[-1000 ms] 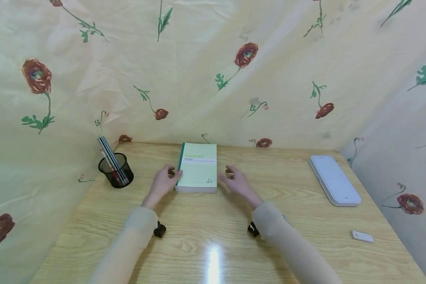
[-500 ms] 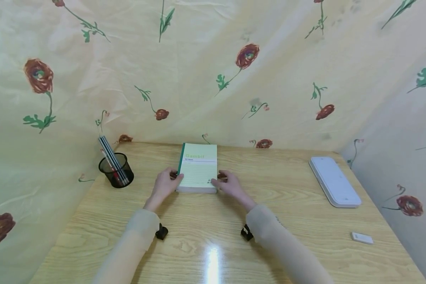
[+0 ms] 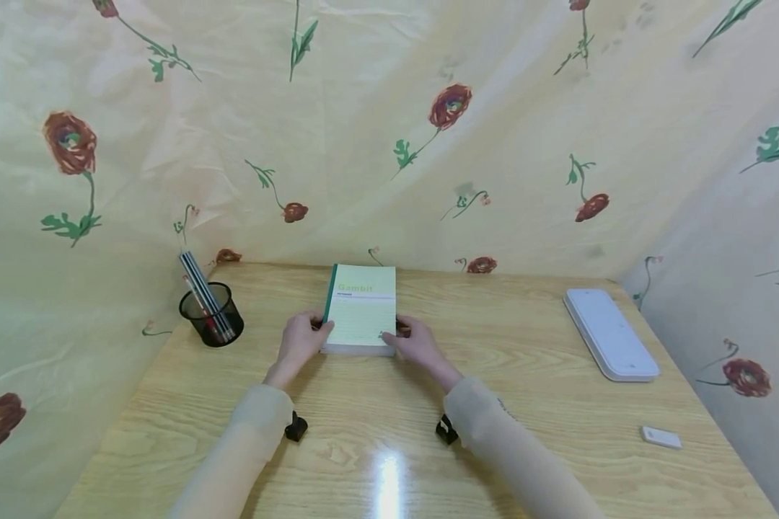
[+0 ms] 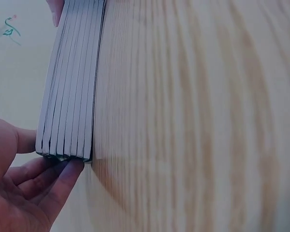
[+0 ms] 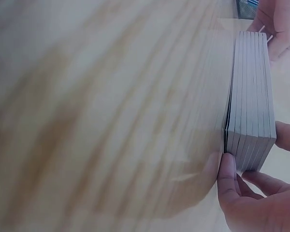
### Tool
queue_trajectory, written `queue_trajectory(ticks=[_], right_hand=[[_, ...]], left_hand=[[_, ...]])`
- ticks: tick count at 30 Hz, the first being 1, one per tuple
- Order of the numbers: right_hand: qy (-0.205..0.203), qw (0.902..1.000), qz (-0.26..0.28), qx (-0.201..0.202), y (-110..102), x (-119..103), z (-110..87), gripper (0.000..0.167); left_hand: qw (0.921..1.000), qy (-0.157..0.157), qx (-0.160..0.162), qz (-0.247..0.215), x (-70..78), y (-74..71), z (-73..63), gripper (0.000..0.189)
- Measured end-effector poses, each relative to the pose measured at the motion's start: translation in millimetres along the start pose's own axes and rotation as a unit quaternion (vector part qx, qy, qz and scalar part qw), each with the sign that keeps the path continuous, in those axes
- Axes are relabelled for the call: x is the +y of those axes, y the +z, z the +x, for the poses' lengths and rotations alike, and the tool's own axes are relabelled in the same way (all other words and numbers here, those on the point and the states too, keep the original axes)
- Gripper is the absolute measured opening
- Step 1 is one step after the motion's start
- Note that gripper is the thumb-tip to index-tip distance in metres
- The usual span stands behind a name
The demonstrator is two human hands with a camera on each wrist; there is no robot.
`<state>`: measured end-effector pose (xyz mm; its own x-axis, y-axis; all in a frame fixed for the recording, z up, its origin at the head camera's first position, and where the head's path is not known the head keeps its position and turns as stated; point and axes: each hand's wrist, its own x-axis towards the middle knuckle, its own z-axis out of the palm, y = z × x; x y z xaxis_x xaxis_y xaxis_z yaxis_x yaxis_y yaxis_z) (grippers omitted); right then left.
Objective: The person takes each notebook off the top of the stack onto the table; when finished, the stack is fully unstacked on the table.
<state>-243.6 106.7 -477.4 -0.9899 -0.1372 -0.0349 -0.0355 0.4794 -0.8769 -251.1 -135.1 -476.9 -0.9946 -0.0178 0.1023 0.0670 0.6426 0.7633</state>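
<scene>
A stack of several thin notebooks [image 3: 362, 306] lies on the wooden table, its pale green top cover printed "Gambit" and its spine side dark green. My left hand [image 3: 301, 342] grips the stack's left side, thumb on the top cover and fingers against the spines, as the left wrist view shows on the notebook stack [image 4: 70, 87]. On the opposite side, my right hand [image 3: 420, 346] holds the right edge, thumb over the near right corner of the cover. In the right wrist view its fingers [image 5: 228, 169] press against the side of the stack near the tabletop.
To the left stands a black mesh pen cup [image 3: 211, 317] with several pencils. A white flat case [image 3: 612, 335] lies at the right, and a small white eraser-like block [image 3: 661, 437] sits nearer. Behind the table [image 3: 376, 404] hangs a flowered cloth [image 3: 363, 130].
My right hand has moved left from beside the notebooks and now grips their right edge. The left hand has closed in on the spine side. The stack itself lies where it was.
</scene>
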Motion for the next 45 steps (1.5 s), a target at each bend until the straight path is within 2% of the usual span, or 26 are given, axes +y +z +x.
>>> queue_trajectory(ticks=[12,21,32,37,45], right_hand=[[-0.01,0.9999,-0.007,-0.007,0.8,-1.0,-2.3,0.054],[-0.014,0.9998,-0.009,-0.009,0.9,-3.0,-3.5,0.056],[-0.02,0.9997,-0.004,-0.016,-0.8,0.0,-3.1,0.054],[-0.017,0.9997,-0.012,-0.013,-1.3,0.2,-3.0,0.055],[-0.013,0.9997,-0.016,-0.01,-1.9,-1.0,-1.4,0.054]], left_hand=[[1.0,-0.008,0.002,-0.001,-0.8,-2.5,-1.0,0.026],[0.999,-0.041,-0.005,-0.018,0.2,-6.7,-1.2,0.028],[0.9937,-0.09,-0.017,-0.065,-9.9,-13.9,-1.4,0.033],[0.9926,-0.093,-0.014,-0.078,-14.1,-19.7,-2.4,0.034],[0.9856,-0.094,-0.01,-0.14,-22.0,-32.1,-2.9,0.032]])
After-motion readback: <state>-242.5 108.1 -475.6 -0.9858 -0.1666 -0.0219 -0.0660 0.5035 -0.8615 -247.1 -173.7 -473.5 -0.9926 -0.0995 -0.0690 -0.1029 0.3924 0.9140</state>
